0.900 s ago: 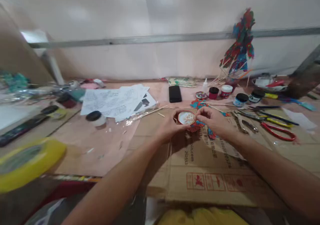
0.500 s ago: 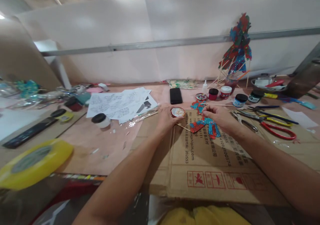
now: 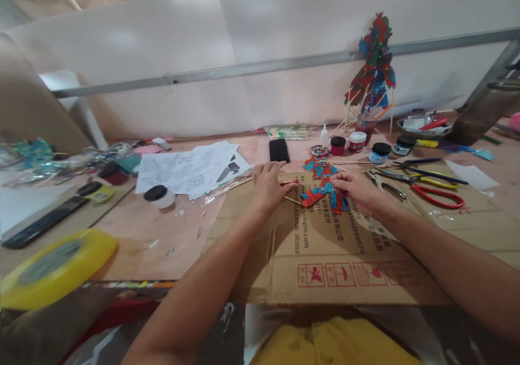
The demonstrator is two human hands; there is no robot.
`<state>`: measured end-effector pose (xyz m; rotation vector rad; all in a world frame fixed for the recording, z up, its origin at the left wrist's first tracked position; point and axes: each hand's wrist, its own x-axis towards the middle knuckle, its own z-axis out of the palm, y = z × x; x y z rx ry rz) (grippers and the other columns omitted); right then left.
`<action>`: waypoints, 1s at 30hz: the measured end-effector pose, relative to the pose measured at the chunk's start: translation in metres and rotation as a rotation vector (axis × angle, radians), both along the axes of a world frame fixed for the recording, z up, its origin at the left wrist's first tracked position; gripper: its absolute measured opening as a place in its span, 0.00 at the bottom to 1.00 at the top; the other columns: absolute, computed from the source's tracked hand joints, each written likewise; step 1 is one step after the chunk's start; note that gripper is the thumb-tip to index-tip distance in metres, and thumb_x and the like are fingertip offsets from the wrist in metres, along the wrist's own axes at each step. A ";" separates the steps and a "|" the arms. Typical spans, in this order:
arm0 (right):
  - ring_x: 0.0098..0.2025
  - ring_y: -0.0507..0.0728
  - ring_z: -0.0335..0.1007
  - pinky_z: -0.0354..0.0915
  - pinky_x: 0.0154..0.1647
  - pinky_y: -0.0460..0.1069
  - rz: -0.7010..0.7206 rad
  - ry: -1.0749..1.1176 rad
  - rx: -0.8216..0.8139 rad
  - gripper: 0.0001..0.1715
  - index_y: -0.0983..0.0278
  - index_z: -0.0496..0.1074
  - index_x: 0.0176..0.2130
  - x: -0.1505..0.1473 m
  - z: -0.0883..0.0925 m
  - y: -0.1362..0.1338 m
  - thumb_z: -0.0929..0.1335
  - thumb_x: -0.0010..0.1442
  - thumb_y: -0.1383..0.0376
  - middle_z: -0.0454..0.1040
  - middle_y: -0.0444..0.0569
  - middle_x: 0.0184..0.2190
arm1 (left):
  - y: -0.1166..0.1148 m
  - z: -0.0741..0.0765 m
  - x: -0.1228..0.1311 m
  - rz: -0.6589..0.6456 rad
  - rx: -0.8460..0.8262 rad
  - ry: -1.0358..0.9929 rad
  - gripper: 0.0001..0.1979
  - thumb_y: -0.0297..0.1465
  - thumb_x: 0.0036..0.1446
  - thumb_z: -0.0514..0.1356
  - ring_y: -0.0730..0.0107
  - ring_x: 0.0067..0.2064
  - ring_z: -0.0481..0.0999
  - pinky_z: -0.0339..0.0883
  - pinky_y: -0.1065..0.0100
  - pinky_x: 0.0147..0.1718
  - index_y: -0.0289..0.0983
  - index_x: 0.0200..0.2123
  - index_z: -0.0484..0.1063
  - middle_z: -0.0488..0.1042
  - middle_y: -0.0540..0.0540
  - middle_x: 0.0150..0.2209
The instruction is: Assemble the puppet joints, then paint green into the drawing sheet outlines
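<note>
My left hand [image 3: 268, 187] grips a small round red-rimmed lid [image 3: 290, 181], tilted so that only its edge shows and its contents are hidden. To its right, a red and blue flat jointed figure [image 3: 320, 196] with small shiny dots lies on a cardboard sheet [image 3: 325, 246]. My right hand [image 3: 355, 190] is over the figure's right side, its thumb and forefinger pinched together at the surface. What the fingertips hold, if anything, is too small to tell. A thin wooden stick [image 3: 293, 200] runs from the figure toward my left hand.
Paint jars [image 3: 357, 141] and a round box of coloured bits [image 3: 319, 151] stand behind the figure. Pliers [image 3: 436, 194] lie to the right, a black phone [image 3: 279, 151] behind. Left are drawings [image 3: 182, 167], a white jar [image 3: 160, 197] and a yellow tape roll [image 3: 60, 265].
My left hand has tilted the lid, so its pale speckled inside no longer shows. My right fingertips remain at the figure, slightly lower on it. The whole view has shifted a little.
</note>
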<state>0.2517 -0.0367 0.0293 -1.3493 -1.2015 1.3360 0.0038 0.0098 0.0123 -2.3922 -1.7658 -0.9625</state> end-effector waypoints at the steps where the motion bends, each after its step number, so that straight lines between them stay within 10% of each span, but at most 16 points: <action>1: 0.24 0.50 0.59 0.56 0.27 0.48 0.004 0.001 -0.007 0.18 0.62 0.70 0.28 0.000 -0.001 -0.002 0.75 0.40 0.54 0.70 0.42 0.24 | 0.001 -0.003 0.000 -0.025 -0.012 0.017 0.28 0.40 0.49 0.71 0.51 0.56 0.68 0.58 0.56 0.56 0.43 0.54 0.72 0.74 0.43 0.52; 7: 0.27 0.50 0.62 0.58 0.29 0.47 0.033 -0.036 0.034 0.14 0.63 0.72 0.28 -0.004 0.001 -0.005 0.74 0.43 0.57 0.71 0.43 0.26 | 0.010 -0.017 -0.006 -0.113 -0.095 -0.035 0.22 0.36 0.45 0.73 0.52 0.50 0.73 0.63 0.55 0.52 0.41 0.45 0.78 0.78 0.43 0.45; 14: 0.24 0.49 0.58 0.55 0.27 0.47 0.042 0.058 0.041 0.13 0.62 0.72 0.28 -0.005 0.000 -0.004 0.74 0.44 0.58 0.69 0.41 0.24 | 0.007 0.009 -0.013 -0.042 -0.117 -0.358 0.13 0.36 0.51 0.68 0.58 0.43 0.77 0.69 0.58 0.45 0.39 0.41 0.79 0.79 0.43 0.42; 23: 0.26 0.50 0.58 0.55 0.29 0.48 0.032 0.053 0.087 0.17 0.62 0.71 0.29 -0.006 0.002 -0.007 0.74 0.43 0.55 0.68 0.40 0.24 | -0.039 0.014 0.059 -0.428 -0.463 -0.343 0.08 0.33 0.57 0.61 0.64 0.36 0.78 0.71 0.64 0.39 0.41 0.37 0.81 0.82 0.48 0.34; 30: 0.32 0.54 0.64 0.60 0.37 0.51 0.051 -0.154 0.202 0.13 0.61 0.71 0.30 -0.003 -0.001 -0.005 0.70 0.50 0.54 0.72 0.43 0.28 | 0.006 0.019 0.018 0.018 -0.192 0.175 0.30 0.42 0.49 0.69 0.44 0.57 0.68 0.59 0.52 0.57 0.36 0.54 0.73 0.74 0.36 0.54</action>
